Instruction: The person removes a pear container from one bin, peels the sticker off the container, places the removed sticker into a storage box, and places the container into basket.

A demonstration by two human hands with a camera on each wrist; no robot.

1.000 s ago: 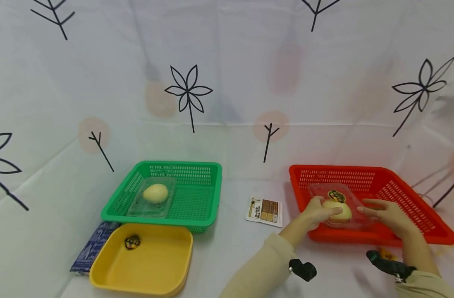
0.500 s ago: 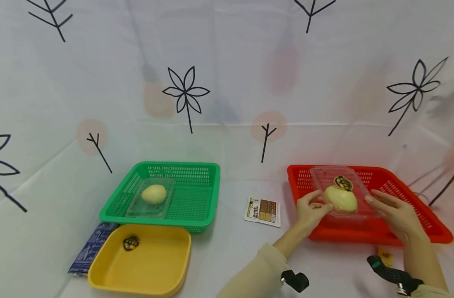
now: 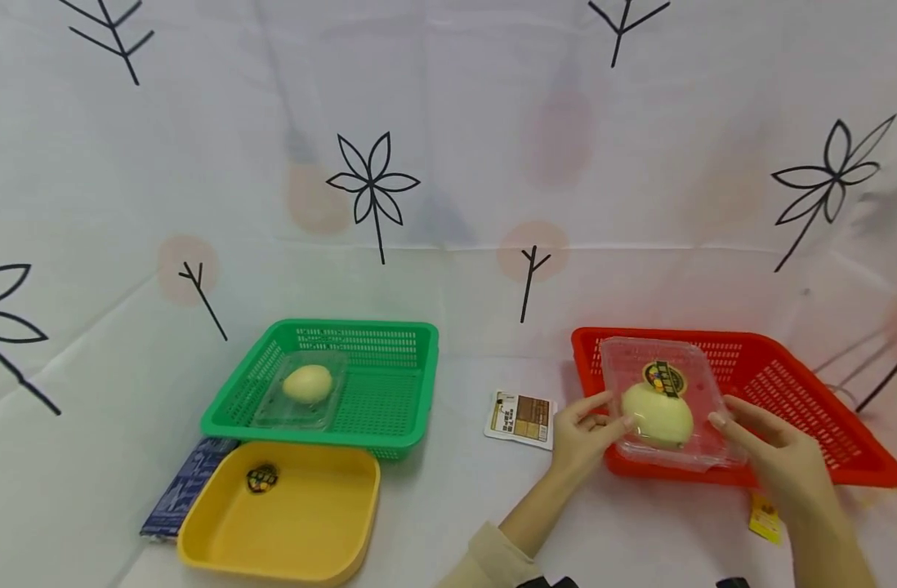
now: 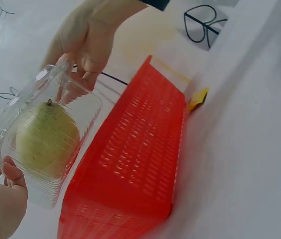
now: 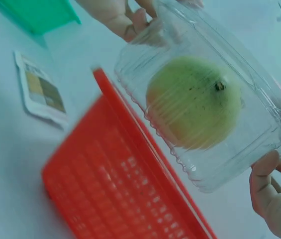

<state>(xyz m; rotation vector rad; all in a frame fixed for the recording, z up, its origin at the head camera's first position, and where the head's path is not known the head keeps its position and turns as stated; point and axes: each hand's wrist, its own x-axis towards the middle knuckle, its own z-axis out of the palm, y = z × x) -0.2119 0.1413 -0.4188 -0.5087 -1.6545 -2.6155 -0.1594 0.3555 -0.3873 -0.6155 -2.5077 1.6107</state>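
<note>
The head camera looks forward and down from farther off, while 2 close wrist cameras share the clear box and red basket from opposite sides.

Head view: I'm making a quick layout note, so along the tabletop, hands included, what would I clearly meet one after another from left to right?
Dark blue packet, green basket, white-and-brown packet, left hand, clear plastic box, right hand.
</note>
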